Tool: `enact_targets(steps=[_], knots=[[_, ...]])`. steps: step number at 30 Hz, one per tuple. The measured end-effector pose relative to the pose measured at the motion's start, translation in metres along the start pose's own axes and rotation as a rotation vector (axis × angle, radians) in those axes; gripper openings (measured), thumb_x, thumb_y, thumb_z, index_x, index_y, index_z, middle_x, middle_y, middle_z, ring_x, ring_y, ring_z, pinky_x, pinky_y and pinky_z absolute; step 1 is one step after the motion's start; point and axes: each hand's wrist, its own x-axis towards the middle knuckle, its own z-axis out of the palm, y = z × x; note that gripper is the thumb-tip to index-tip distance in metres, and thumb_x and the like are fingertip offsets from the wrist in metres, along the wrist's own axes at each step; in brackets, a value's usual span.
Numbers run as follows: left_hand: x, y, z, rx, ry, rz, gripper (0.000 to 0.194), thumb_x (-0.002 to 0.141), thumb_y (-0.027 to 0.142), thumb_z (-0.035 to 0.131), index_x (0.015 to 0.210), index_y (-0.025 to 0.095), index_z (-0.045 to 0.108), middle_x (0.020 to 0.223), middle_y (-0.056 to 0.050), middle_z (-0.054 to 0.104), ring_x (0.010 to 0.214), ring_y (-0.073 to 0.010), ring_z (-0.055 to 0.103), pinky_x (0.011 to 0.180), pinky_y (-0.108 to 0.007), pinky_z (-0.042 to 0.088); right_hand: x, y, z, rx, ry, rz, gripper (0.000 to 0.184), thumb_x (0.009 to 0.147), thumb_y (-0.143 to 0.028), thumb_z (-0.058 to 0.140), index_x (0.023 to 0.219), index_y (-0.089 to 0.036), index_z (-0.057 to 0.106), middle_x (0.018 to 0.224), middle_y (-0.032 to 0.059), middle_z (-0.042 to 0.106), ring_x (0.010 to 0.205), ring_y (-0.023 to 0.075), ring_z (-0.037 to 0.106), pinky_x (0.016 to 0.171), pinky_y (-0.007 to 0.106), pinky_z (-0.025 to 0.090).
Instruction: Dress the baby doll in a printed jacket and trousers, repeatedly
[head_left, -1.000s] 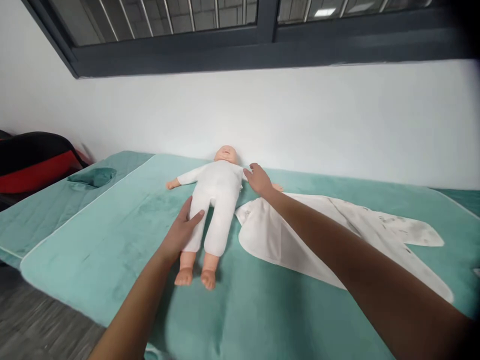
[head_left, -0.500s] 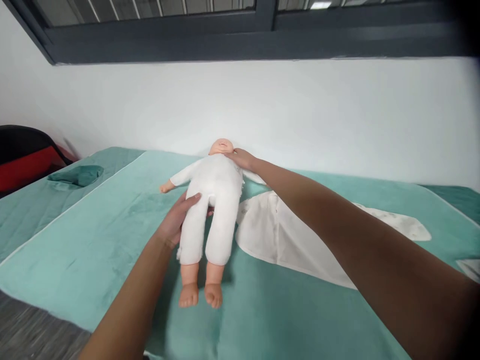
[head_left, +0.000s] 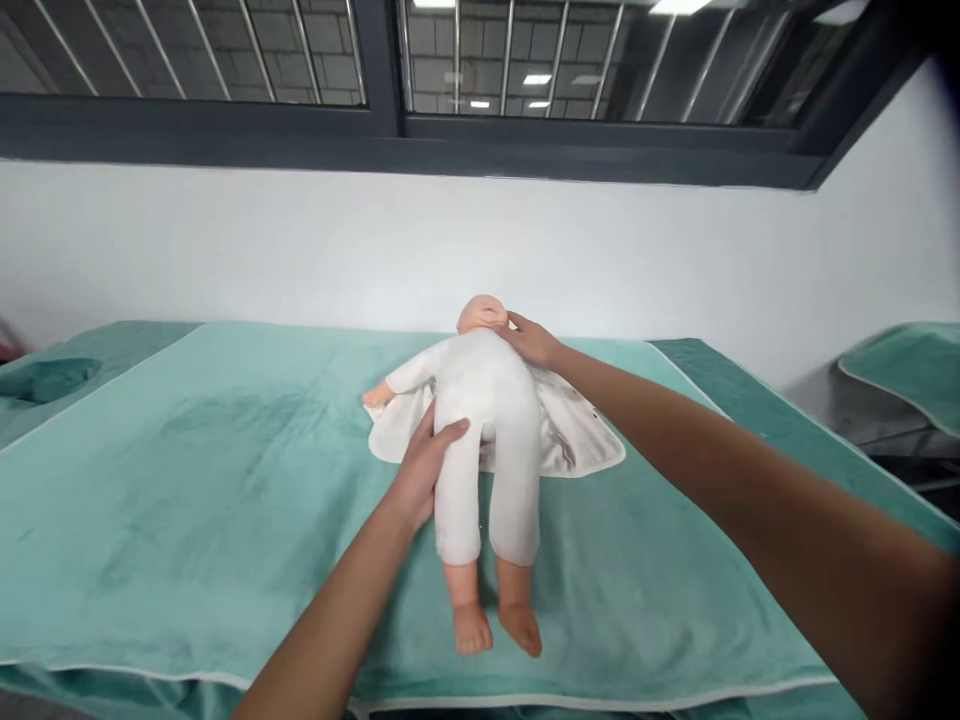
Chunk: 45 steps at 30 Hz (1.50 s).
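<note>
A baby doll (head_left: 491, 385) with a white cloth body and bare plastic feet lies face up in the middle, its head toward the wall. My left hand (head_left: 431, 455) is closed around the doll's thigh at the left, thumb on top and the other fingers underneath. At the doll's neck and head, my right hand (head_left: 531, 340) grips from the right side; part of its fingers is hidden behind the head. Beneath the doll's upper body a white garment (head_left: 589, 435) spreads out to both sides, its middle covered by the doll.
A green padded cover (head_left: 247, 520) with white piping lies over the bed. White wall (head_left: 300, 250) rises behind it, with a dark window frame (head_left: 525, 150) and metal bars above. Another green cloth (head_left: 911, 370) hangs at the far right.
Both hands have carried the doll to the right, from beside the white garment to over it. The camera view has also turned right.
</note>
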Motion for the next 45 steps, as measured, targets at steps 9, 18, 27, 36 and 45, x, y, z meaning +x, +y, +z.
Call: enact_targets(steps=[9,18,27,36,45], knots=[[0.022,-0.056,0.027,-0.021,-0.017,-0.096,0.073,0.08,0.033,0.072,0.146,0.03,0.042,0.121,-0.011,0.068,0.08,-0.021,0.071,0.069,-0.036,0.062,-0.026,0.075,-0.008,-0.162,-0.003,0.138,0.073,0.092,-0.069,0.038,0.145,-0.018,0.038,0.135,0.0173,0.06,0.115,0.0319,0.062,0.094,0.041,0.047],[0.021,-0.062,0.039,-0.027,0.07,-0.118,0.073,0.083,0.043,0.069,0.149,0.033,0.039,0.131,-0.01,0.064,0.092,-0.0224,0.071,0.068,-0.032,0.061,0.0,0.021,0.02,-0.688,0.105,-0.418,0.039,0.1,-0.036,0.035,0.125,-0.016,0.057,0.124,0.015,0.062,0.113,0.0291,0.056,0.095,0.041,0.038],[0.017,-0.069,0.034,0.188,0.165,-0.042,0.062,0.086,0.052,0.063,0.142,0.029,0.051,0.138,-0.007,0.061,0.132,-0.0279,0.053,0.112,-0.041,0.043,0.032,0.007,0.067,-0.557,-0.547,-0.481,0.05,0.09,-0.054,0.053,0.133,-0.029,0.055,0.136,0.005,0.059,0.118,0.0285,0.056,0.088,0.038,0.045],[0.014,-0.062,0.026,0.117,0.172,-0.144,0.057,0.089,0.054,0.058,0.14,0.028,0.052,0.144,-0.008,0.056,0.127,-0.0289,0.057,0.103,-0.043,0.049,0.025,0.014,0.058,-0.435,-0.456,-0.387,0.046,0.091,-0.057,0.051,0.131,-0.035,0.058,0.127,0.004,0.064,0.112,0.0283,0.059,0.091,0.039,0.044],[0.105,-0.017,-0.065,1.291,0.596,0.191,0.032,0.087,0.035,0.053,0.111,0.018,0.066,0.122,-0.015,0.065,0.115,-0.031,0.06,0.094,-0.043,0.047,0.004,0.025,0.04,-0.325,-0.259,-0.323,0.038,0.094,-0.053,0.051,0.127,-0.04,0.061,0.117,0.0029,0.062,0.102,0.0237,0.06,0.086,0.034,0.044]])
